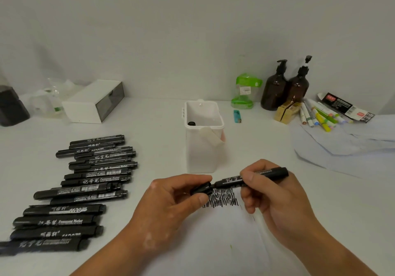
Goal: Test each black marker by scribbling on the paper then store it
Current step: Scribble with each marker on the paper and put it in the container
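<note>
White table (256, 147) seen from the head camera, with a sheet of paper (224, 239) lying at its near edge under both hands. At left, a loose column of capped black markers (85, 181) lies flat on the table, barrels roughly parallel, well apart from the paper. At the back left rests a white box (94, 102); at the back right stand two brown pump bottles (284, 87) beside a fan of coloured pens (320, 115). A white storage tub (201, 156) stands upright just beyond the paper, open at the top, with the round black end of one stored marker (191, 123) showing inside at its near left corner. The right hand (277, 198) grasps the marker under test (256, 175) by its barrel, holding it nearly level above the paper. The left hand (168, 203) pinches the black cap (201, 189) between thumb and fingers, at the marker's tip end; whether the cap is fully seated cannot be told. A dense black zigzag scribble (224, 198) marks the paper directly beneath. A small teal lighter (237, 116) lies right of the tub.
</note>
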